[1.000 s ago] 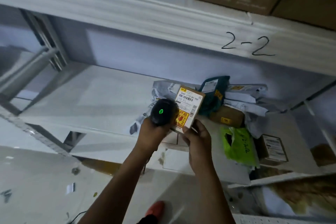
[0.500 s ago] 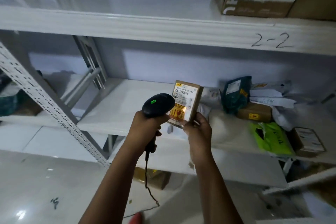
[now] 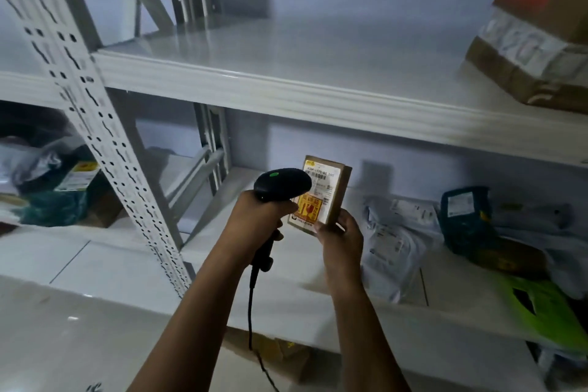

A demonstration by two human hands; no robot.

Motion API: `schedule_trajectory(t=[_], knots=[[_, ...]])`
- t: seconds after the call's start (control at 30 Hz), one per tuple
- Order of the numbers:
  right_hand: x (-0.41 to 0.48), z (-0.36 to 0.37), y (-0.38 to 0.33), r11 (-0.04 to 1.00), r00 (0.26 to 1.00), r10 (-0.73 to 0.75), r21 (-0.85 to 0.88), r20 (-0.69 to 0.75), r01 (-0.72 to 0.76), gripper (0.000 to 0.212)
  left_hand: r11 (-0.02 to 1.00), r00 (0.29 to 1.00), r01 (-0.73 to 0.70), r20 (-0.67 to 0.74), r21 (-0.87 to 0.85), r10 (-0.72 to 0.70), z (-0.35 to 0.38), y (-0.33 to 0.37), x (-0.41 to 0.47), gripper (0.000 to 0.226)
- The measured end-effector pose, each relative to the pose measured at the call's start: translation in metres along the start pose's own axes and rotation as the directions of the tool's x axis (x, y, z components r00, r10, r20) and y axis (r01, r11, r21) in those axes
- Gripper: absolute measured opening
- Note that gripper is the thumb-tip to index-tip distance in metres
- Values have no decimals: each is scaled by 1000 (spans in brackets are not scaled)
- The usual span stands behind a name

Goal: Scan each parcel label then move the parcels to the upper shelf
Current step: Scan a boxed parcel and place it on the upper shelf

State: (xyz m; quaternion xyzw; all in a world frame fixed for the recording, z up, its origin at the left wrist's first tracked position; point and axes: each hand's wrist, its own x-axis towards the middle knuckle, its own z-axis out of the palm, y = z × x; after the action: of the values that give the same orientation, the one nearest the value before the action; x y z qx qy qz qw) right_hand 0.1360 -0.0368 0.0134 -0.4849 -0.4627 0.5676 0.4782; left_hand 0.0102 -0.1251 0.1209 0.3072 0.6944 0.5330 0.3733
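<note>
The left hand (image 3: pixel 254 219) clenches its fingers round the black corded scanner (image 3: pixel 281 183). The right hand's (image 3: pixel 342 237) fingers grasp the small brown labelled cardboard parcel (image 3: pixel 324 197), now raised off the lower shelf (image 3: pixel 445 267). The scan is likely done, and the white metal upper shelf (image 3: pixel 286 51) waits beyond.

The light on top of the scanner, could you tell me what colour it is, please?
The light is green, on the black scanner; head view.

Both bare forearms reach forward, hands close together.
Left hand (image 3: pixel 254 219) curls round the handle of a scanner (image 3: pixel 281 183); right hand (image 3: pixel 342 237) pinches the lower edge of a parcel (image 3: pixel 331 197).
</note>
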Motion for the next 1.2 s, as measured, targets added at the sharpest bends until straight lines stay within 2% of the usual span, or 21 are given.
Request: schedule_trajectory(t=[0.27, 0.4, 0.5, 0.6, 0.67, 0.73, 0.83, 0.93, 1.07, 1.13, 1.2], knots=[[0, 45, 16, 1000, 999, -11, -22, -32, 11, 40, 999, 998, 33, 50, -28, -32, -53, -7, 34, 27], [-3, 50, 19, 1000, 998, -23, -1, -59, 23, 38, 998, 994, 3, 107, -68, 5, -61, -10, 40, 26], [-6, 39, 15, 989, 996, -2, 148, -89, 15, 34, 993, 987, -24, 157, -116, 42, -53, -17, 42, 24], [-15, 6, 11, 940, 981, 80, 341, -178, -15, 33, 997, 965, -50, 254, -51, 62, -25, -25, 38, 16], [-26, -25, 6, 919, 967, 88, 395, -240, 14, 30, 998, 937, -56, 342, -39, 66, 2, -29, 30, 13], [-41, -59, -1, 909, 937, 72, 409, -343, 80, 28, 997, 879, -65, 470, -43, 78, 35, -30, 17, 12], [-67, -105, -18, 903, 858, 16, 376, -513, 208, 31, 992, 746, -116, 655, -54, 123, 86, -23, -13, 19], [-97, -154, -34, 910, 743, -72, 262, -665, 323, 32, 986, 602, -146, 783, -85, 157, 136, -15, -51, 22], [-137, -208, -48, 903, 609, -155, 138, -778, 406, 31, 979, 487, -163, 853, -123, 188, 184, -8, -92, 29], [-151, -230, -53, 899, 579, -179, 107, -795, 425, 42, 975, 449, -166, 869, -147, 207, 203, -7, -112, 28], [-159, -248, -58, 893, 579, -205, 91, -789, 441, 48, 977, 447, -142, 870, -160, 207, 219, -7, -128, 25]])
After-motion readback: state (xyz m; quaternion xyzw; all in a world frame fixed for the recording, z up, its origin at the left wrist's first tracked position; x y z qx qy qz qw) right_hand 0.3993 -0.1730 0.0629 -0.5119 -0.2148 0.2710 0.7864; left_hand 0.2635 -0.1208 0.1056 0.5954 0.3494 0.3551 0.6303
